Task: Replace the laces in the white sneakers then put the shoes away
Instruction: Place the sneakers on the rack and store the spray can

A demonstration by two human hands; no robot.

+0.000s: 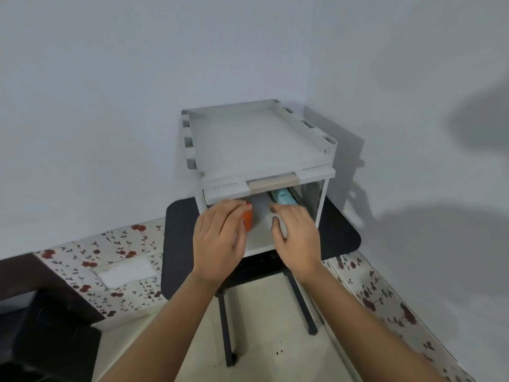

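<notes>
A white storage box (259, 142) with an open front stands on a small black table (341, 232). Both my hands reach into its opening. My left hand (220, 238) has fairly straight fingers lying over an orange object (248, 221) at the left of the box. My right hand (294, 235) is flat with its fingers pointing in, just below a teal object (283, 201) at the right. Between my hands I see a white surface (261, 216); whether it is a sneaker or the box's inside is unclear. No laces are visible.
The box's door with a beige handle (272, 184) is lifted under its top tray. The box sits in a wall corner. Floral-patterned cushions (115, 266) lie on both sides of the table, and a dark piece of furniture (41, 299) stands at the left.
</notes>
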